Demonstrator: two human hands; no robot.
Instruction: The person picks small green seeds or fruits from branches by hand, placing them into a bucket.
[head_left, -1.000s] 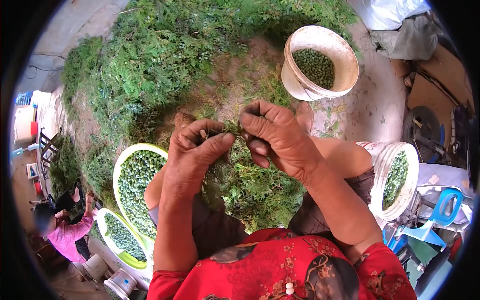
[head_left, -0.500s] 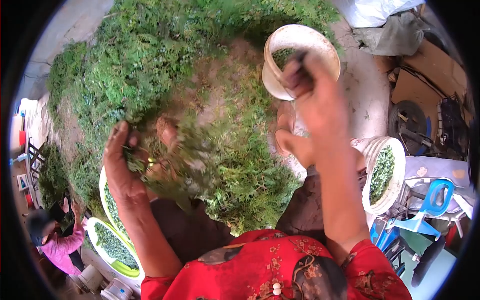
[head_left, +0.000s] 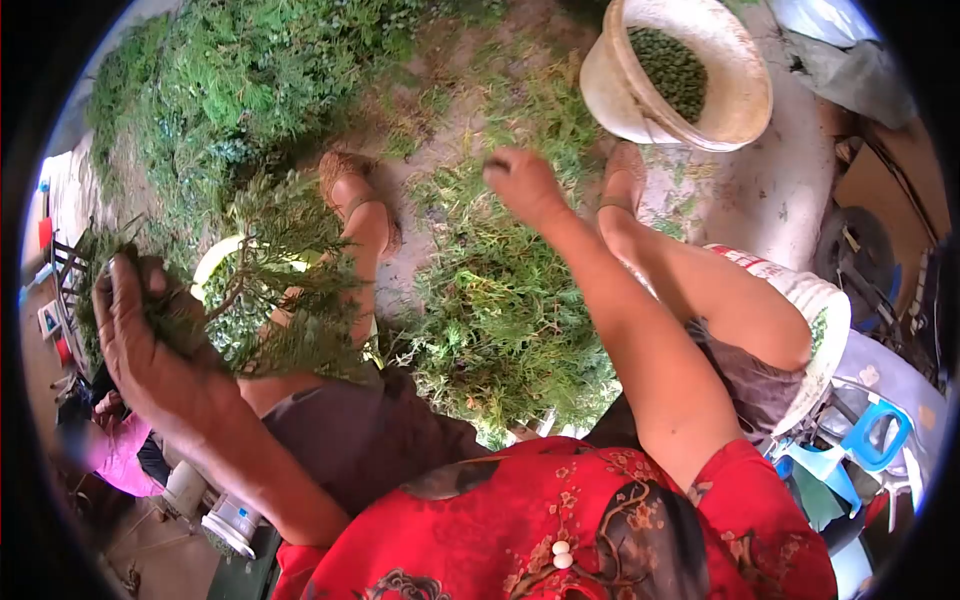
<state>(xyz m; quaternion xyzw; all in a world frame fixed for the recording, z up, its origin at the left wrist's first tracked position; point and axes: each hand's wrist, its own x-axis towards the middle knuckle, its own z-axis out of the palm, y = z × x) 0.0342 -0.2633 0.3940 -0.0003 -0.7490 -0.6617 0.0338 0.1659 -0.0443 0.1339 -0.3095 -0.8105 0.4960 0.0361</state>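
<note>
At the left, my left hand (head_left: 165,365) is wrapped round a leafy green branch (head_left: 285,240), whose twigs spread to the right over my knee. My right hand (head_left: 530,185) is closed in front of me, above the cut greenery (head_left: 510,330) between my legs; what its fingers hold, if anything, is too small to make out. Beyond it at the upper right stands a white bucket (head_left: 615,90) with small green berries (head_left: 668,75) inside.
A large heap of green branches (head_left: 240,90) covers the ground at the upper left. Another white bucket (head_left: 835,300) stands beside my right knee, near a blue plastic object (head_left: 878,435). A person in pink (head_left: 125,455) sits at the far left.
My right hand has come away from the white bucket, down and to the left. My left hand has moved left and down with the branch. The view has shifted, and the bucket's berries now show.
</note>
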